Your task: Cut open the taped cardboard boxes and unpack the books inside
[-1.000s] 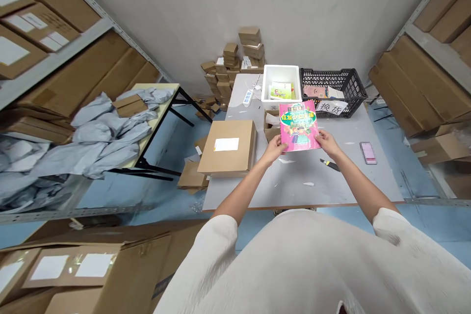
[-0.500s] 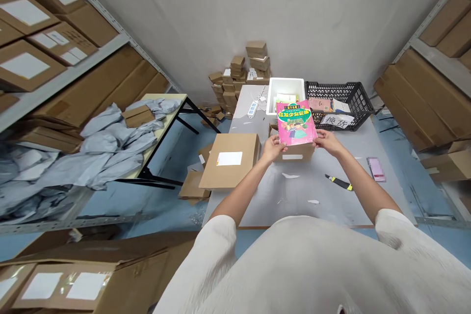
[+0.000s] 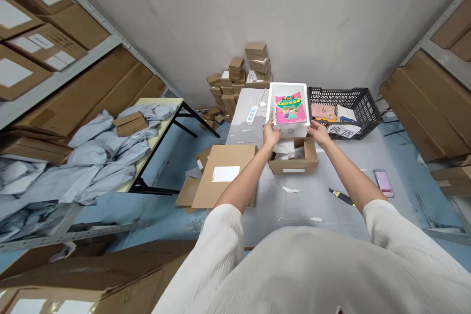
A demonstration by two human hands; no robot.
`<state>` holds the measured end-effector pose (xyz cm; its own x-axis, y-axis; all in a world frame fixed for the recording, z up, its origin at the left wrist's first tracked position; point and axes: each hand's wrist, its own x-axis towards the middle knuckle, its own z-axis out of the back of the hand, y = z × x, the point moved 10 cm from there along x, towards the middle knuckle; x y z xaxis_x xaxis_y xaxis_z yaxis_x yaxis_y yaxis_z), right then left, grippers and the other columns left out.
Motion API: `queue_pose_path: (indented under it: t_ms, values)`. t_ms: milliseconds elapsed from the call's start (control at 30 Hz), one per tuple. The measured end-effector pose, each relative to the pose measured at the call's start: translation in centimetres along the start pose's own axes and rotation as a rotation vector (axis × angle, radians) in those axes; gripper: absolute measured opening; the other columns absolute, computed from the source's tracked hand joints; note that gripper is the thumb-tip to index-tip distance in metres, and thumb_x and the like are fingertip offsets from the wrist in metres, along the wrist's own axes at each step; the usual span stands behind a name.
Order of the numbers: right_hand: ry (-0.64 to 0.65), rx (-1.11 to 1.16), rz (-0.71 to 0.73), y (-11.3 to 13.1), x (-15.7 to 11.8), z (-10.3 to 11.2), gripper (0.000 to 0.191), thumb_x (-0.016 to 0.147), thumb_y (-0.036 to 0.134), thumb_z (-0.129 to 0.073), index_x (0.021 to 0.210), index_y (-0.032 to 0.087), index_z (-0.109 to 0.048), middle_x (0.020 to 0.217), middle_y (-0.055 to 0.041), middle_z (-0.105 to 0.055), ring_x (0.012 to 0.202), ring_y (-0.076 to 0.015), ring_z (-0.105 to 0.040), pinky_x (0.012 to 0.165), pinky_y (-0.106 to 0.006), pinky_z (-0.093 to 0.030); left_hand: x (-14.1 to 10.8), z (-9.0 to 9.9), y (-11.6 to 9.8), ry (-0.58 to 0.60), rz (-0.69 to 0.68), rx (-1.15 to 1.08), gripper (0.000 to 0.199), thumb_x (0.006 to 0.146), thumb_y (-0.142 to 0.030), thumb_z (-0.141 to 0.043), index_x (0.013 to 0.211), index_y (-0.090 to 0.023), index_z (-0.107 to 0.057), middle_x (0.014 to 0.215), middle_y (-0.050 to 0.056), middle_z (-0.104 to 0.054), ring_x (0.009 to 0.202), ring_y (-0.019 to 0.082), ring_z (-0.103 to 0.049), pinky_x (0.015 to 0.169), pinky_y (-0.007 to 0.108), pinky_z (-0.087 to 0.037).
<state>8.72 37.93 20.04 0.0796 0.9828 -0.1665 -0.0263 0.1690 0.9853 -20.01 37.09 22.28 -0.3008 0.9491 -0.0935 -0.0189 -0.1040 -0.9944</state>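
A pink and green picture book point(image 3: 289, 109) lies inside the white plastic bin point(image 3: 271, 100) at the back of the table. My left hand point(image 3: 271, 135) is closed on the bin's front left corner. At the opposite front corner, my right hand point(image 3: 318, 134) has its fingers closed on the bin too. Just in front of the bin stands an open small cardboard box point(image 3: 294, 167) with white paper in it. The bin's front wall carries dark handwriting, partly hidden by my left hand.
Right of the bin stands a black crate point(image 3: 362, 103) holding several books. A large cardboard box point(image 3: 217, 189) sits at the table's left edge. A yellow and black cutter point(image 3: 342, 196) and a purple item point(image 3: 383, 183) lie on the right. Grey parcels point(image 3: 103, 152) cover the side table.
The picture book has gone from between my hands into the white bin. Both hands have moved onto the bin's front corners, and the small box's open top is now visible.
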Motion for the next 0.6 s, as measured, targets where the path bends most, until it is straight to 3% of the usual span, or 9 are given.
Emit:
queue_pose_path:
  t_ms: [100, 200, 433, 600]
  values:
    - [0.03, -0.042, -0.015, -1.4, 0.3, -0.1, 0.07, 0.074, 0.03, -0.09, 0.141, 0.022, -0.073, 0.149, -0.0166, -0.073, 0.143, -0.0338, -0.066, 0.12, -0.054, -0.054, 0.1, 0.2, 0.2, 0.016, -0.087, 0.037, 0.056, 0.077, -0.006, -0.079, 0.132, -0.018, -0.076, 0.161, 0.019, -0.061, 0.16, 0.036, -0.048, 0.135, 0.049, -0.034]
    - [0.049, -0.066, -0.03, -2.5, -0.2, 0.3, 0.062, 0.074, 0.031, -0.089, 0.135, 0.022, -0.077, 0.143, -0.0142, -0.077, 0.14, -0.0334, -0.068, 0.124, -0.056, -0.05, -0.5, 0.7, 1.1, 0.027, -0.101, 0.062, 0.05, 0.078, -0.006, -0.077, 0.126, -0.019, -0.077, 0.161, 0.017, -0.06, 0.163, 0.037, -0.042, 0.139, 0.05, -0.026]
    - [-0.02, -0.069, 0.0, -2.7, -2.0, 2.3, 0.042, 0.073, 0.032, -0.084, 0.113, 0.022, -0.081, 0.126, -0.0113, -0.083, 0.129, -0.0311, -0.073, 0.119, -0.051, -0.055, -2.7, 2.1, 1.7, 0.037, -0.092, 0.097, 0.047, 0.08, -0.01, -0.075, 0.125, -0.022, -0.075, 0.157, 0.014, -0.062, 0.157, 0.035, -0.049, 0.137, 0.049, -0.03]
    - [-0.112, -0.127, -0.041, -3.9, -4.9, 5.3, 0.042, 0.072, 0.039, -0.079, 0.111, 0.022, -0.079, 0.121, -0.0116, -0.082, 0.12, -0.0306, -0.073, 0.109, -0.048, -0.059, -5.4, 5.1, 3.9, -0.032, -0.037, 0.114, 0.069, 0.083, -0.022, -0.083, 0.148, -0.023, -0.06, 0.167, 0.017, -0.052, 0.16, 0.034, -0.045, 0.134, 0.045, -0.032]
